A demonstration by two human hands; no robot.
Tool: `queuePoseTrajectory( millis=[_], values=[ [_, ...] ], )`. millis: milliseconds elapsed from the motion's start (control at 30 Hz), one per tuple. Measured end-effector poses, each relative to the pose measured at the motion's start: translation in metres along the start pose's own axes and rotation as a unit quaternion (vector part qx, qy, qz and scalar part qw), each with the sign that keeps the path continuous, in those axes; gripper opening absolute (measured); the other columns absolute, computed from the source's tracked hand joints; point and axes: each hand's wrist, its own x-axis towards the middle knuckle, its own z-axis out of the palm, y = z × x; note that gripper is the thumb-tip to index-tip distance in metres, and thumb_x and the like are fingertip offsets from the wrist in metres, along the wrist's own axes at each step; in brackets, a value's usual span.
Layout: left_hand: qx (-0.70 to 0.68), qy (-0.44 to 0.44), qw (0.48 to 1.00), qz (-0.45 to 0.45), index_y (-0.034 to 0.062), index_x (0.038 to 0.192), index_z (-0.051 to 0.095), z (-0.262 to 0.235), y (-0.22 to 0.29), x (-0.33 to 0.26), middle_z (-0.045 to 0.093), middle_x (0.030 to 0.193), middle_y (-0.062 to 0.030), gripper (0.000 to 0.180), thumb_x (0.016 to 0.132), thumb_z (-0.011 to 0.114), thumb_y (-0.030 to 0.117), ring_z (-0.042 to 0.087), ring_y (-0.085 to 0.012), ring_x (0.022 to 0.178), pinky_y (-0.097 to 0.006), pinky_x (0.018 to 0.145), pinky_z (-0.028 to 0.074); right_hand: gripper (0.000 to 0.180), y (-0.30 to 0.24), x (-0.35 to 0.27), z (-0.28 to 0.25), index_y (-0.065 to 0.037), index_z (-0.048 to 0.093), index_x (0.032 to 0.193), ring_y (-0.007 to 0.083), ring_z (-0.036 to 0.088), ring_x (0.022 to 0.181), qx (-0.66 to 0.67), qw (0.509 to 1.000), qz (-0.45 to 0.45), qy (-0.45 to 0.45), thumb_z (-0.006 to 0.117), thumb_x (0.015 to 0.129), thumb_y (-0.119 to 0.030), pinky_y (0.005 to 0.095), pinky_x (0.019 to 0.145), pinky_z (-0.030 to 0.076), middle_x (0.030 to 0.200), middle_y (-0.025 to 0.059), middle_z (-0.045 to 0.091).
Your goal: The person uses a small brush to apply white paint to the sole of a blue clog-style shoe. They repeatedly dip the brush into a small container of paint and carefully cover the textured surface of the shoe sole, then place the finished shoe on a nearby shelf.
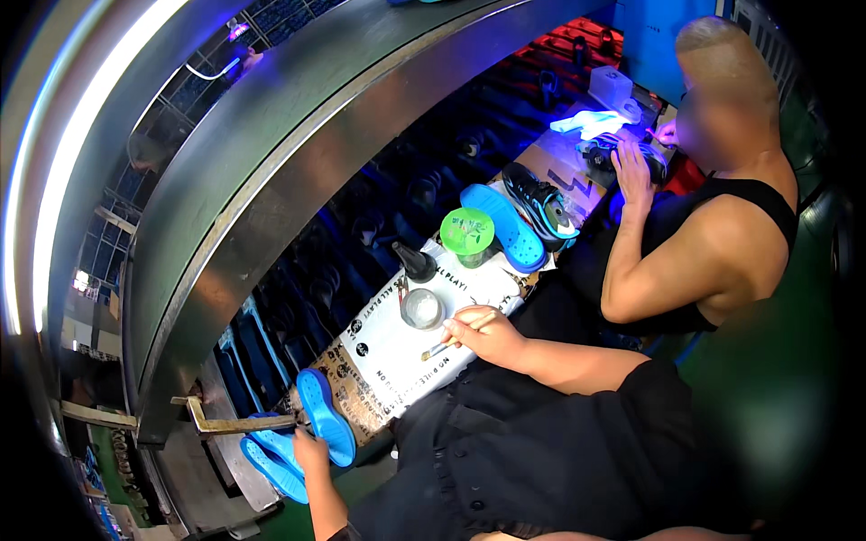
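At the lower left, my left hand (pixel 312 453) is closed at the edge of a blue shoe sole (pixel 271 469), one of several lying together; its fingertips are partly hidden. Just above it, another blue sole (pixel 327 419) rests across the end of the bench. My right hand (pixel 489 337) grips a brush (pixel 435 351) by its handle, bristles pointing down and left over white printed paper (pixel 388 334). Close by on the paper stand a small round pot (pixel 422 309) with pale contents, a black bottle (pixel 415 261) and a green-lidded tub (pixel 467 236).
Further right lie a blue sole (pixel 505 227) and a black-and-blue sneaker (pixel 543 206). Beside me a co-worker (pixel 713 207) handles a shoe under blue light. A metal-edged conveyor (pixel 271 171) curves along the far side. A bracket (pixel 239 424) juts near my left hand.
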Motion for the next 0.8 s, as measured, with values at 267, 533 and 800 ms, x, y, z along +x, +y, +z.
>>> queuePoseTrajectory(
  millis=[267,533,800],
  values=[
    [-0.054,-0.071,0.99,-0.113,-0.0019,0.1,0.05,0.027,0.001,-0.03,0.063,0.089,-0.0264,0.035,0.075,0.058,0.021,0.06,-0.0436,0.084,-0.05,0.076,0.047,0.024,0.003,0.002,0.01,0.004,0.062,0.077,0.0157,0.06,0.069,-0.096,0.995,-0.005,0.027,0.047,0.091,-0.009,0.0272,0.064,0.048,0.077,0.0104,0.065],
    [-0.701,-0.232,0.596,-0.316,0.0057,0.1,0.051,-0.001,0.029,-0.043,0.058,0.074,-0.0022,0.023,0.08,0.058,0.014,0.052,-0.0128,0.054,-0.025,0.045,0.039,0.03,0.001,0.033,-0.012,0.003,0.067,0.083,0.0142,0.061,0.072,-0.198,0.974,-0.036,0.106,0.053,0.094,-0.022,0.0253,0.066,0.047,0.077,0.0086,0.064],
    [-0.775,-0.302,0.444,-0.333,0.0089,0.1,0.052,-0.002,0.059,-0.076,0.058,0.071,-0.004,0.024,0.081,0.064,0.019,0.045,-0.0124,0.045,-0.024,0.041,0.038,0.021,0.052,0.083,0.004,-0.004,0.068,0.078,0.0253,0.061,0.067,-0.322,0.946,-0.047,-0.003,0.066,0.08,-0.025,0.0325,0.059,0.046,0.076,0.0107,0.064]
  ],
)
